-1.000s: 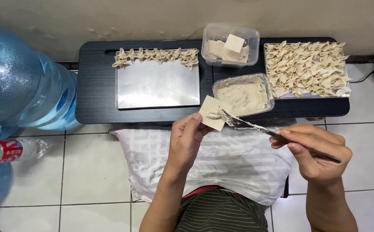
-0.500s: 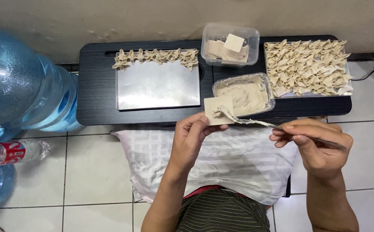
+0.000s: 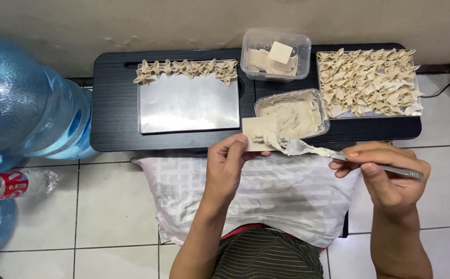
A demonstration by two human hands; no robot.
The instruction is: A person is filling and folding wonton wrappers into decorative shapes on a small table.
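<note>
Since half a second ago, the pale square dough wrapper (image 3: pixel 258 133) sits flatter in the left hand (image 3: pixel 226 164), and the metal fork (image 3: pixel 341 155) has drawn slightly toward the person, smearing beige filling onto the sheet. Left fingers pinch the wrapper's near edge, closed on it; the sheet projects away toward the clear plastic tub of filling paste (image 3: pixel 293 113). Right hand (image 3: pixel 387 175) is closed around the fork handle. Fork's long axis runs right to left, tines resting on the wrapper's right portion. Wrapper lies left of the right hand, over the edge of the low black table (image 3: pixel 113 119).
</note>
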